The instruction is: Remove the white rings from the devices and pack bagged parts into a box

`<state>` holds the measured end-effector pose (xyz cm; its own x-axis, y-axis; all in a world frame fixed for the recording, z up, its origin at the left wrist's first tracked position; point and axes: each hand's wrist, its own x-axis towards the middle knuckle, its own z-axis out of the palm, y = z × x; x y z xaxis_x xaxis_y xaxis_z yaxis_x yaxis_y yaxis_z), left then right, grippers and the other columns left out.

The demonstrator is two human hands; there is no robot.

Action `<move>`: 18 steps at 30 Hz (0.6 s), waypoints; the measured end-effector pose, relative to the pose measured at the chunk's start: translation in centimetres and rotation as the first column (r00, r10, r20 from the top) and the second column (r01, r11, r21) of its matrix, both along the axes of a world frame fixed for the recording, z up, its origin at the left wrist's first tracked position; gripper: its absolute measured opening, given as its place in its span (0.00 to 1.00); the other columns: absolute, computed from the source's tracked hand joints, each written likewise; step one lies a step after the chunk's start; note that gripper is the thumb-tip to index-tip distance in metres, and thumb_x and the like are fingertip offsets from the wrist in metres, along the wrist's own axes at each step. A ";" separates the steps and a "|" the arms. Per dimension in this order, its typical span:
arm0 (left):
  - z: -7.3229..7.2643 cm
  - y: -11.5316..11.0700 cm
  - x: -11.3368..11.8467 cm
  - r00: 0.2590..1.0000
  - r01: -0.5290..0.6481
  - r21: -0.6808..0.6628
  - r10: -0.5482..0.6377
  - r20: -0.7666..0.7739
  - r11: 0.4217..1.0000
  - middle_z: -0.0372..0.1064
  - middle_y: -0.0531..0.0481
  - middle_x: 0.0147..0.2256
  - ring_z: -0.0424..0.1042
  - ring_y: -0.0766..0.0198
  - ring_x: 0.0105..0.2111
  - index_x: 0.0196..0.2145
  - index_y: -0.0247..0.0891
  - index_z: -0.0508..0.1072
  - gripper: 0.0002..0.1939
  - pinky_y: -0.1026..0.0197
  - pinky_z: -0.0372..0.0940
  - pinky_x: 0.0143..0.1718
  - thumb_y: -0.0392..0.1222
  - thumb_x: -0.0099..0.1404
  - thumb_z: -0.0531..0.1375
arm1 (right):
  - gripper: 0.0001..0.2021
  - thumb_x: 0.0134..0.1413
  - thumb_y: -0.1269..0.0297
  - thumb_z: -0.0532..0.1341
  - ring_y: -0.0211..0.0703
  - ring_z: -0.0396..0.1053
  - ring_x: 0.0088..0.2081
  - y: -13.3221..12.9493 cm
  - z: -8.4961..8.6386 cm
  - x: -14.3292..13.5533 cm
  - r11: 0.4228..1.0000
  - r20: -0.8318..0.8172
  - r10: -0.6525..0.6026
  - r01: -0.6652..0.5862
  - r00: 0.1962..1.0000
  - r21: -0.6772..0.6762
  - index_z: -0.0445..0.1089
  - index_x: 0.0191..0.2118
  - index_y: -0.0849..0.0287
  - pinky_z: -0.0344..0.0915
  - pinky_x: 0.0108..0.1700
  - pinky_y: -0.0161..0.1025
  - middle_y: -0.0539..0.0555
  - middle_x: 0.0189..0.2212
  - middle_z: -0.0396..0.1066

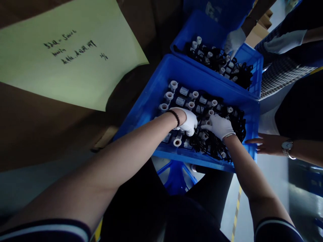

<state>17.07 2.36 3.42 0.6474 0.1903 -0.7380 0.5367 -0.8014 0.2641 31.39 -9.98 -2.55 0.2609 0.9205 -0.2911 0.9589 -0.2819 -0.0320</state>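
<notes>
See paper (83, 80) w/ writing (73, 48) at far L. Reaching w/ gloved L hand (187, 122), curled, down onto parts (180, 101) rowed in blue bin (186, 158), can't tell if gripping any; likewise w/ gloved R hand (219, 126), part-spread by white fittings (211, 113) & blk cables (214, 148), can't tell re hold. Note farther R co-worker's gloved hand (234, 41) in 2nd bin (255, 79), then bare hand (271, 144) w/ watch (287, 145) at blue bin's R edge.

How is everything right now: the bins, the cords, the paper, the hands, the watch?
near blue bin: open, holding parts
far blue bin: open, holding similar parts
black cords: bunched up
yellow-green paper: written on
left hand: gloved, among the parts
right hand: gloved, among the parts
watch: worn on another person's wrist
</notes>
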 end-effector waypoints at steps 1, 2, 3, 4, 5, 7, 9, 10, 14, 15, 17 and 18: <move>0.0 0.0 0.0 1.000 0.024 0.001 -0.024 -0.018 1.000 0.78 0.46 0.35 0.69 0.59 0.24 0.55 0.46 0.74 0.37 0.59 0.59 0.28 0.46 0.44 0.60 | 0.31 0.56 0.34 0.53 0.54 0.73 0.42 0.0 0.1 -0.1 1.000 0.000 -0.022 0.022 1.000 0.009 0.68 0.48 0.57 0.67 0.39 0.43 0.61 0.44 0.71; 0.1 0.0 0.0 0.999 0.043 0.001 -0.043 -0.031 0.999 0.78 0.45 0.36 0.69 0.59 0.25 0.56 0.46 0.73 0.37 0.60 0.59 0.27 0.46 0.44 0.60 | 0.33 0.55 0.32 0.52 0.55 0.73 0.42 0.0 0.1 -0.2 0.999 -0.006 -0.039 0.039 0.999 0.020 0.67 0.50 0.57 0.67 0.39 0.44 0.61 0.44 0.71; 0.1 0.0 0.0 0.998 0.052 0.002 -0.052 -0.038 0.999 0.78 0.45 0.37 0.69 0.59 0.25 0.57 0.45 0.73 0.38 0.60 0.59 0.27 0.46 0.45 0.60 | 0.35 0.53 0.31 0.53 0.56 0.73 0.43 -0.2 0.1 -0.2 0.998 -0.018 -0.050 0.051 0.999 0.035 0.66 0.52 0.57 0.68 0.39 0.44 0.61 0.45 0.71; 0.2 0.0 0.0 0.998 0.051 0.002 -0.050 -0.039 0.999 0.78 0.45 0.37 0.69 0.59 0.24 0.57 0.45 0.72 0.38 0.60 0.59 0.26 0.47 0.45 0.59 | 0.36 0.52 0.31 0.54 0.56 0.72 0.44 -0.4 0.1 -0.1 0.997 -0.033 -0.049 0.050 0.998 0.053 0.64 0.56 0.56 0.68 0.40 0.44 0.62 0.48 0.70; 0.2 -0.1 0.0 0.998 0.047 -0.001 -0.047 -0.043 0.999 0.78 0.44 0.37 0.68 0.59 0.23 0.57 0.45 0.72 0.38 0.59 0.59 0.26 0.47 0.45 0.59 | 0.36 0.53 0.33 0.55 0.55 0.72 0.45 -0.6 0.0 0.0 0.997 -0.049 -0.032 0.036 0.998 0.072 0.62 0.59 0.55 0.67 0.40 0.43 0.61 0.51 0.69; 0.4 -0.1 0.0 0.998 0.041 -0.010 -0.042 -0.054 0.999 0.78 0.44 0.38 0.68 0.60 0.22 0.58 0.45 0.71 0.39 0.59 0.59 0.26 0.46 0.45 0.59 | 0.29 0.58 0.41 0.56 0.52 0.71 0.47 -1.0 -0.2 0.3 0.996 -0.063 0.013 -0.007 0.998 0.088 0.62 0.59 0.52 0.67 0.42 0.41 0.59 0.55 0.66; 0.6 -0.2 0.1 0.997 0.047 -0.007 -0.048 -0.054 0.999 0.78 0.44 0.39 0.68 0.60 0.22 0.58 0.44 0.71 0.39 0.59 0.59 0.26 0.46 0.45 0.59 | 0.20 0.62 0.47 0.55 0.50 0.72 0.46 -1.3 -0.5 0.5 0.998 -0.055 0.037 -0.034 0.998 0.056 0.69 0.52 0.54 0.66 0.42 0.39 0.58 0.53 0.67; 0.7 -0.3 0.1 0.997 0.054 -0.003 -0.054 -0.051 0.999 0.77 0.43 0.39 0.68 0.60 0.22 0.58 0.44 0.71 0.39 0.58 0.60 0.26 0.45 0.45 0.59 | 0.20 0.63 0.47 0.55 0.49 0.72 0.45 -1.3 -0.5 0.6 0.999 -0.046 0.030 -0.029 0.998 0.033 0.71 0.48 0.56 0.66 0.42 0.39 0.59 0.51 0.68; 0.9 -0.4 0.1 0.998 0.047 -0.008 -0.047 -0.052 0.999 0.77 0.43 0.39 0.68 0.59 0.22 0.58 0.43 0.71 0.40 0.57 0.61 0.27 0.45 0.44 0.59 | 0.31 0.54 0.36 0.58 0.52 0.72 0.44 -1.1 -0.5 0.5 0.998 -0.041 -0.057 0.057 0.998 0.011 0.69 0.49 0.60 0.66 0.42 0.41 0.62 0.47 0.70; 1.0 -0.4 0.1 0.998 0.043 -0.010 -0.043 -0.053 0.999 0.78 0.43 0.38 0.68 0.59 0.22 0.58 0.43 0.71 0.40 0.57 0.61 0.27 0.45 0.44 0.59 | 0.32 0.53 0.37 0.59 0.53 0.72 0.45 -1.1 -0.5 0.4 0.998 -0.053 -0.056 0.058 0.997 0.031 0.67 0.53 0.59 0.67 0.42 0.41 0.62 0.49 0.70; 0.9 -0.4 0.1 0.998 0.041 -0.017 -0.042 -0.053 0.999 0.78 0.43 0.38 0.68 0.59 0.22 0.58 0.43 0.71 0.40 0.58 0.61 0.27 0.45 0.44 0.59 | 0.28 0.57 0.44 0.59 0.52 0.71 0.47 -1.3 -0.3 0.4 0.998 -0.069 -0.008 0.013 0.998 0.069 0.63 0.57 0.55 0.67 0.43 0.42 0.60 0.53 0.67; 0.9 -0.3 0.1 0.998 0.041 -0.019 -0.042 -0.053 0.999 0.78 0.43 0.37 0.68 0.59 0.22 0.59 0.43 0.71 0.40 0.58 0.61 0.27 0.45 0.44 0.59 | 0.25 0.58 0.47 0.59 0.52 0.71 0.47 -1.3 -0.2 0.4 0.997 -0.067 0.016 -0.011 0.998 0.073 0.64 0.57 0.54 0.67 0.43 0.42 0.59 0.54 0.66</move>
<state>17.17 2.02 4.28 0.6141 0.1504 -0.7747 0.5167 -0.8187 0.2507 31.80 -11.31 -2.78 0.2305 0.9431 -0.2398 0.9575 -0.2638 -0.1170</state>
